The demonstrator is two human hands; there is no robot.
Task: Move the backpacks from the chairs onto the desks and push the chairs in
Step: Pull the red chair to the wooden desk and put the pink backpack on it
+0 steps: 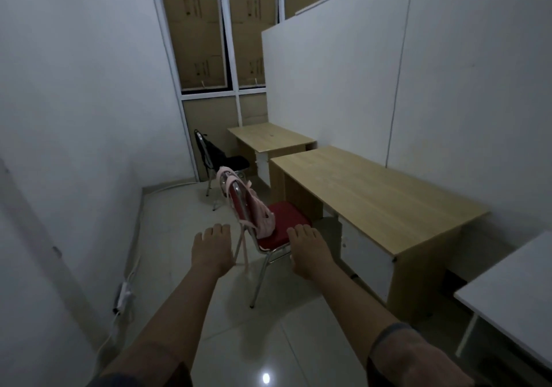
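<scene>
Both forearms reach out toward the red chair [279, 231]; the left hand [212, 248] and right hand [310, 250] hang relaxed, fingers loose, grasping nothing, probably about to lift the pink backpack [260, 210] propped on that chair's seat against its backrest. Just right of the chair stands the near desk [379, 195], bare. Beyond the chair, a black chair [222, 159] carries a dark backpack [213, 150] beside the far desk [268, 136].

I am seeing the near chair [270, 231] standing left of the near counter [376, 195], a backpack [260, 210] sitting on its seat against the backrest. Behind, a second chair [221, 159] is standing left of the far counter [268, 137].
</scene>
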